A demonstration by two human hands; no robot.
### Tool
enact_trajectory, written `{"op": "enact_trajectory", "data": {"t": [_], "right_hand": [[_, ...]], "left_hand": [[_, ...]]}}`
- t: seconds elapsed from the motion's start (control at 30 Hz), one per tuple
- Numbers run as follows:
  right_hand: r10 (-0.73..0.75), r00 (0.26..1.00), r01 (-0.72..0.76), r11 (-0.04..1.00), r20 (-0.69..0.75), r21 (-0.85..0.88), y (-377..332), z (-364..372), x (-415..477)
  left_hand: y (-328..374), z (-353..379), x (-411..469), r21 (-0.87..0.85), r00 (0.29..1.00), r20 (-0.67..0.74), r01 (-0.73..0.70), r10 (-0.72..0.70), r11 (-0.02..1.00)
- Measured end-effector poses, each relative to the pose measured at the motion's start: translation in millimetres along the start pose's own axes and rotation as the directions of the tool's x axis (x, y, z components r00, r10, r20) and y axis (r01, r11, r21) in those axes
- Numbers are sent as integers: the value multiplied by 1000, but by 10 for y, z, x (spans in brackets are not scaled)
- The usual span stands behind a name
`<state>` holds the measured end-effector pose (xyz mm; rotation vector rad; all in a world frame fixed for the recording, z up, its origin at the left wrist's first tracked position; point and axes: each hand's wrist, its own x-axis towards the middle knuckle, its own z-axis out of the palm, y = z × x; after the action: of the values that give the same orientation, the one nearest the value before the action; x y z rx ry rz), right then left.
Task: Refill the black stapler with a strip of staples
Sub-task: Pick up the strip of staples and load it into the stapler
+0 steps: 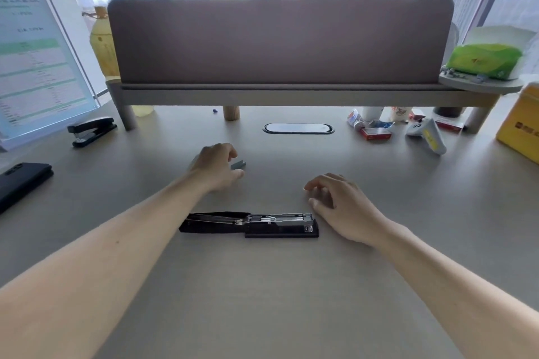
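The black stapler (250, 224) lies on the desk in front of me, swung fully open and flat, with its lid to the left and the metal staple channel facing up on the right. A short grey strip of staples (238, 165) lies on the desk beyond it. My left hand (217, 166) hovers right beside the strip, fingers curled around it; whether they touch it is unclear. My right hand (339, 205) rests on the desk just beyond the stapler's right end, fingers loosely spread, holding nothing.
A second black stapler (92, 131) sits far left by a clear document stand (38, 61). A dark phone case (22, 182) lies at the left edge. Red boxes (374, 134), a white-yellow toy (427, 134) and a yellow box (522, 125) crowd the right. A shelf with a divider (280, 44) spans the back.
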<state>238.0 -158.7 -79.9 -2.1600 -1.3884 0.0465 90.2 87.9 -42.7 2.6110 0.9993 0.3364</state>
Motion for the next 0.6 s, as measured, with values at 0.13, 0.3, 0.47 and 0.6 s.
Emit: {"op": "enact_trajectory", "data": {"t": [0.13, 0.3, 0.47, 0.6], "right_hand": [[-46, 998, 46, 999, -45, 2, 44, 58, 54], [-52, 998, 52, 999, -39, 4, 72, 71, 59], [-12, 999, 13, 999, -40, 45, 61, 59, 31], [119, 990, -97, 962, -74, 255, -51, -2, 45]], "left_hand": [[3, 98, 170, 3, 997, -69, -18, 18, 1000], [18, 171, 225, 11, 990, -118, -76, 77, 997], [251, 119, -52, -126, 970, -87, -235, 225, 964], [481, 88, -419, -225, 912, -66, -408, 404, 885]]}}
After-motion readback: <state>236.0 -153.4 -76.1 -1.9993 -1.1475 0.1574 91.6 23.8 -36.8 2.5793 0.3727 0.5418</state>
